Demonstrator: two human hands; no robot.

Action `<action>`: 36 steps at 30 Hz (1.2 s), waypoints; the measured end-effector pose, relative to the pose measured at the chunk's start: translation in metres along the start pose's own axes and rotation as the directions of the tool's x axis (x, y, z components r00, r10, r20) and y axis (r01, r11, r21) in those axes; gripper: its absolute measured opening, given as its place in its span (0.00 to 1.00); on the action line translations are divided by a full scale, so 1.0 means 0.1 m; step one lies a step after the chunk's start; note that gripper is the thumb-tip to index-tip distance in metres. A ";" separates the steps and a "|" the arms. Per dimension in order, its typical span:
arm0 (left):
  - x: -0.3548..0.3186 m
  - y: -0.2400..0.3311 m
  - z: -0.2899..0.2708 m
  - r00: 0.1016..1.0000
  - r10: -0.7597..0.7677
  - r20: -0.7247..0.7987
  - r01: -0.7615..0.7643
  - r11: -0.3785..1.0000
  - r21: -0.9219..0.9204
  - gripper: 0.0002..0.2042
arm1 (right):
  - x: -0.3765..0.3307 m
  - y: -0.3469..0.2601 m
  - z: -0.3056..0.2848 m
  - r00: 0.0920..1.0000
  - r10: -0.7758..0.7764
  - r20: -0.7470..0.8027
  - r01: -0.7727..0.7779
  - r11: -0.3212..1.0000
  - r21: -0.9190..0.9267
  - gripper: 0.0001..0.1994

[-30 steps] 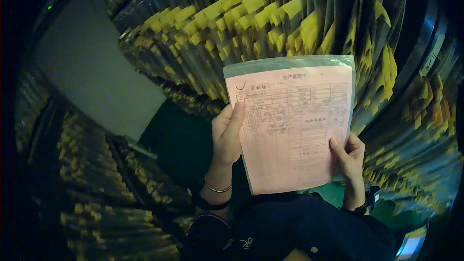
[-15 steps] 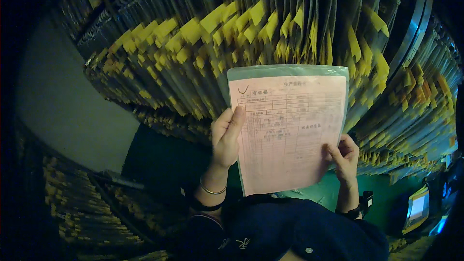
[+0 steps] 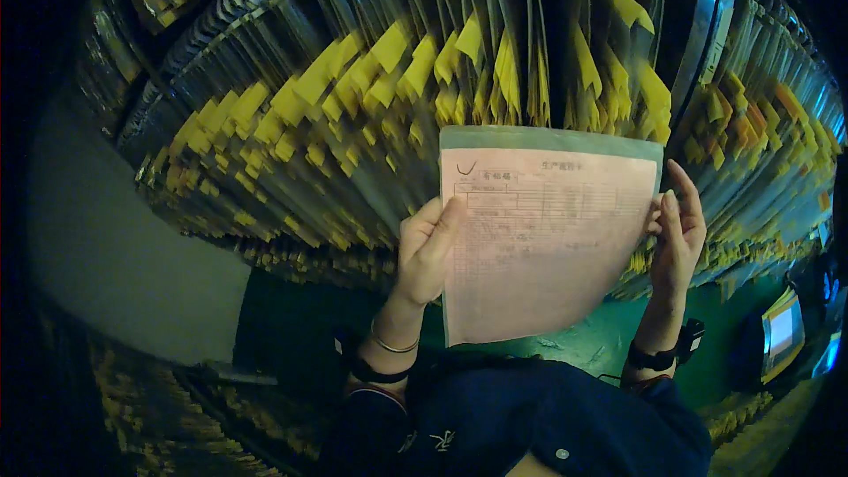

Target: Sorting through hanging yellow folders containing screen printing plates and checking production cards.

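A pink printed form in a clear plastic sleeve (image 3: 539,256) is held up in front of me, tilted slightly, its lower right side curving. My left hand (image 3: 427,252) grips its left edge, thumb on the front and the other fingers behind. At the right edge, my right hand (image 3: 677,234) has its fingers apart, the index finger stretched upward. Some of its fingertips are beside or touching the sleeve's edge; contact is hard to make out. Behind the sleeve hang rows of clear bags or sleeves with yellow sheets (image 3: 389,49).
A metal upright (image 3: 707,13) divides the hanging rows on the right. Low at the right stands a lit screen (image 3: 783,331). Green floor (image 3: 296,322) shows below the racks, and a pale grey surface (image 3: 132,238) lies at the left. More hanging sheets fill the lower left.
The sleeved form has shifted right in view. My right hand has released the lower right part and moved up along the edge, its fingers spreading. My left hand keeps its grip.
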State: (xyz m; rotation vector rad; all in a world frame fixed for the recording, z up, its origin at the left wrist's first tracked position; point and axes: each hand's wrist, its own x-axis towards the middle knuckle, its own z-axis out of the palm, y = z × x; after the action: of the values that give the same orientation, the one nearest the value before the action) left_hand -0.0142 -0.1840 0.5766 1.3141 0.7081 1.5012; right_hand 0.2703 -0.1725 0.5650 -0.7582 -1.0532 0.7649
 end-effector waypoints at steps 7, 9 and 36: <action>0.02 0.02 -0.42 0.976 -0.011 0.215 -0.061 0.943 0.326 0.13 | 0.04 0.05 0.19 0.997 -0.073 -0.010 0.070 0.984 -0.161 0.13; 0.02 0.01 -0.70 0.935 -0.026 0.354 -0.164 0.854 0.494 0.10 | -0.02 0.05 0.30 0.995 -0.097 -0.034 0.091 0.985 -0.146 0.11; 0.76 0.03 -2.51 0.569 0.794 0.213 -0.388 0.031 0.921 0.27 | -0.28 1.03 3.38 0.655 -0.573 0.492 0.671 0.142 -0.728 0.07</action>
State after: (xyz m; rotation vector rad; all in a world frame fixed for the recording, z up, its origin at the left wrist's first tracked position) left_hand -0.2497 -0.0722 0.5472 2.5214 1.5484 2.2191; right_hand -0.0735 -0.0849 0.5694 -1.0100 -1.7312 -0.6437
